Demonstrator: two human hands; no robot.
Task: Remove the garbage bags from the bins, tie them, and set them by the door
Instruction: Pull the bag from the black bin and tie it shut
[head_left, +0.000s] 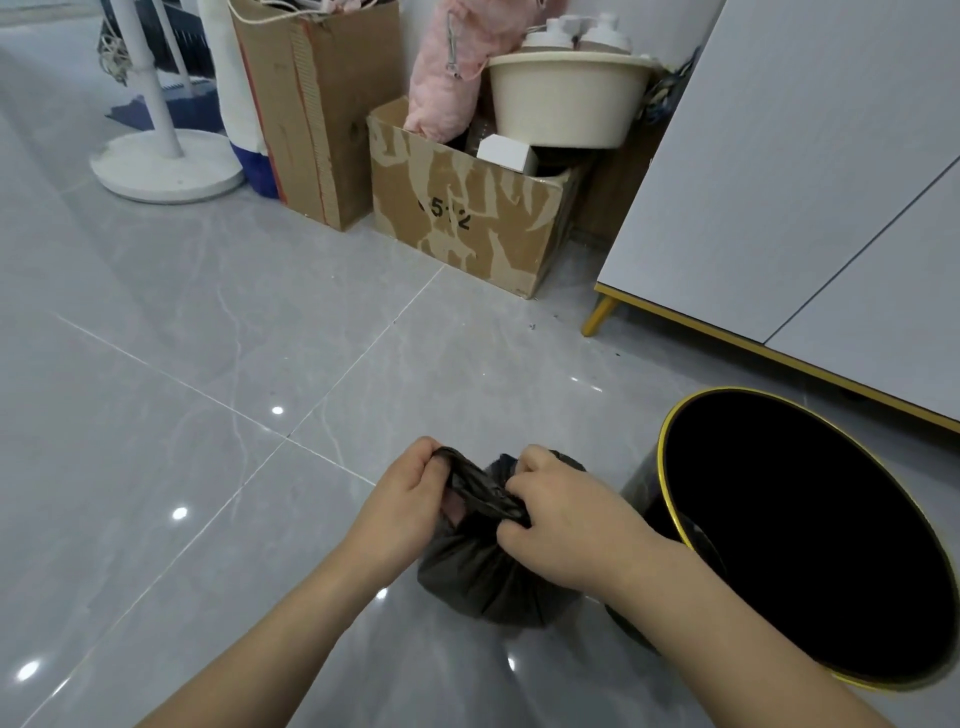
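A small black garbage bag (478, 577) sits on the grey tiled floor in front of me, its top gathered into twisted strips. My left hand (402, 501) pinches one strip of the bag's mouth on the left. My right hand (561, 514) grips the other strip on the right, fingers curled round it just above the bunched neck. A black bin with a gold rim (670, 499) stands right of the bag, and its inside looks dark and unlined.
A grey cabinet (810, 171) on gold legs stands at the right. Behind are two cardboard boxes (467, 218), a cream basin (561, 98), pink fabric and a white fan base (166, 166). Open tiled floor (208, 364) stretches to the left.
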